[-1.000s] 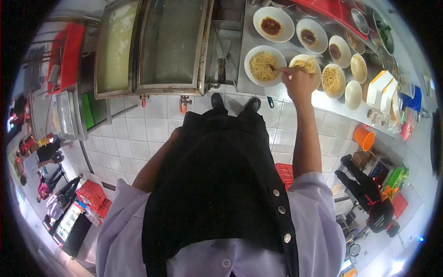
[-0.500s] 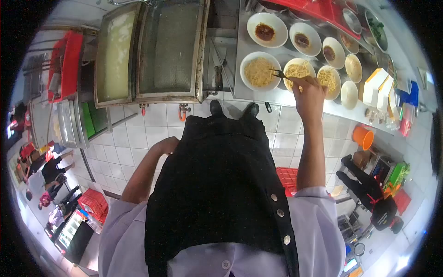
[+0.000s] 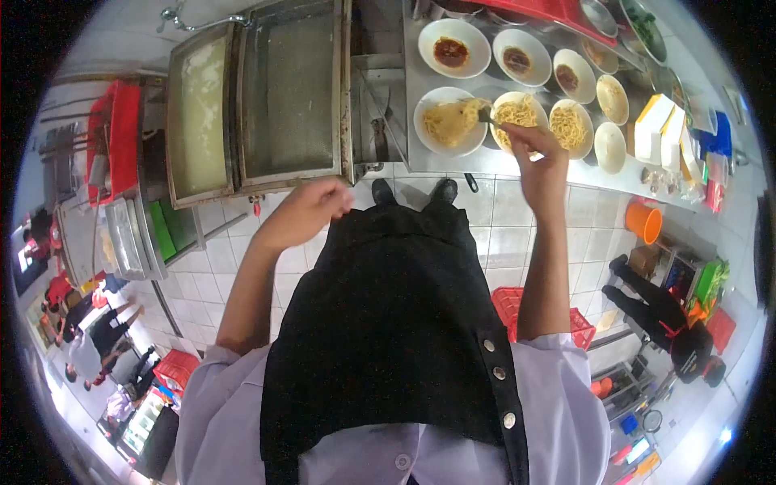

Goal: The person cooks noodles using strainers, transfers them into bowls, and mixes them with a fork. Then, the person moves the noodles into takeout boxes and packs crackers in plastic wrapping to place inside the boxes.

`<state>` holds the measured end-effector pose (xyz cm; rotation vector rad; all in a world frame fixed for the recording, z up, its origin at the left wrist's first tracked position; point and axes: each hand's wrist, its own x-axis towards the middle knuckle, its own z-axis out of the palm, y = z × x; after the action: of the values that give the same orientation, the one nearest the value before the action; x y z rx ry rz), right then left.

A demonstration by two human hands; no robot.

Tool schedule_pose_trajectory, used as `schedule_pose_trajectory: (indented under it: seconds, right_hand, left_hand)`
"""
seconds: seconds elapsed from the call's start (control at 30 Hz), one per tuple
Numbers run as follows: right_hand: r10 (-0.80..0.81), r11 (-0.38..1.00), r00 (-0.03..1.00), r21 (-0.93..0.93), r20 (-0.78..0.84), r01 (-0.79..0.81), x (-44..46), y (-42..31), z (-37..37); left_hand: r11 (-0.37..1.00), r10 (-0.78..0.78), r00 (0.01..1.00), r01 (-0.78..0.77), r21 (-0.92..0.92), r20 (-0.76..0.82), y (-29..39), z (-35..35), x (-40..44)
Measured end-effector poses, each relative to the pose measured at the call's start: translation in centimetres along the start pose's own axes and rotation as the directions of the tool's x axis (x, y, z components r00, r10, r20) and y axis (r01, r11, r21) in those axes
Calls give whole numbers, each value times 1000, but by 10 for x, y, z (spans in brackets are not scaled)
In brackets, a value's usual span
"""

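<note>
My right hand (image 3: 540, 149) is closed on the handle of a dark fork (image 3: 503, 124) over the front row of bowls. The fork's tines are in a clump of noodles (image 3: 462, 117), raised at the right side of the leftmost white bowl (image 3: 423, 137). Under my right hand's fingers is a second bowl of noodles (image 3: 515, 113), and a third noodle bowl (image 3: 570, 129) stands to its right. My left hand (image 3: 307, 212) hangs in the air before the metal basins, fingers loosely bent, slightly blurred, with nothing visible in them.
Behind the noodles stand bowls of dark sauce (image 3: 450, 52). Two metal-framed basins (image 3: 234, 105) of liquid are at left. White-and-yellow cartons (image 3: 653, 129) sit at the counter's right. An orange bucket (image 3: 644, 221) and red crate (image 3: 508, 305) are on the floor; a person (image 3: 675, 323) is at right.
The fork has gone into the leftmost bowl's noodles and lifted a clump. My left hand has risen from beside the apron toward the basins.
</note>
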<state>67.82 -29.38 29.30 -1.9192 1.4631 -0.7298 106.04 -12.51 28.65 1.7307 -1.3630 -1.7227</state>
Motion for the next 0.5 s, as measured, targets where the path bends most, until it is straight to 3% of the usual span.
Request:
schedule_pose_trajectory:
  seconds: [0.03, 0.07, 0.1, 0.13, 0.17, 0.23, 0.27, 0.33, 0.37, 0.43, 0.5]
  right_hand:
    - [-69, 991, 997, -114, -41, 64, -1, -5, 1]
    - [-26, 945, 999, -325, 28, 34, -6, 5, 11]
    - [130, 933, 991, -343, 37, -110, -13, 14, 26]
    - [281, 899, 959, -360, 40, -248, -19, 26, 42]
    - [335, 898, 942, -314, 38, -307, -22, 38, 54]
    - [398, 905, 916, -186, 48, -384, -25, 77, 81]
    - [474, 880, 872, -52, 121, -471, -23, 83, 89]
    - [465, 880, 868, 20, 174, -475, -22, 117, 115]
    - [443, 892, 879, 16, 177, -452, -19, 104, 111]
    - [446, 891, 886, 31, 129, -453, -17, 91, 113]
    - [451, 892, 891, 22, 45, -452, -20, 102, 125]
  left_hand:
    - [999, 34, 997, -36, -34, -63, 2, 2, 22]
    - [993, 10, 994, -23, -114, -109, 9, 7, 47]
    - [981, -17, 988, -13, -194, -152, 17, 13, 75]
    - [984, 122, 957, -152, -97, -263, 13, 23, 110]
    - [960, 267, 895, -281, 12, -358, 8, 33, 147]
    - [986, 168, 930, -158, 57, -326, 16, 43, 204]
    - [982, 186, 936, -176, 61, -299, 12, 44, 227]
    - [973, 232, 945, -222, 69, -232, 2, 57, 274]
    - [974, 216, 972, -222, -50, -96, -15, 56, 299]
    - [959, 202, 970, -223, -176, -133, -34, 66, 317]
    - [980, 167, 965, -185, -72, -200, -80, 60, 339]
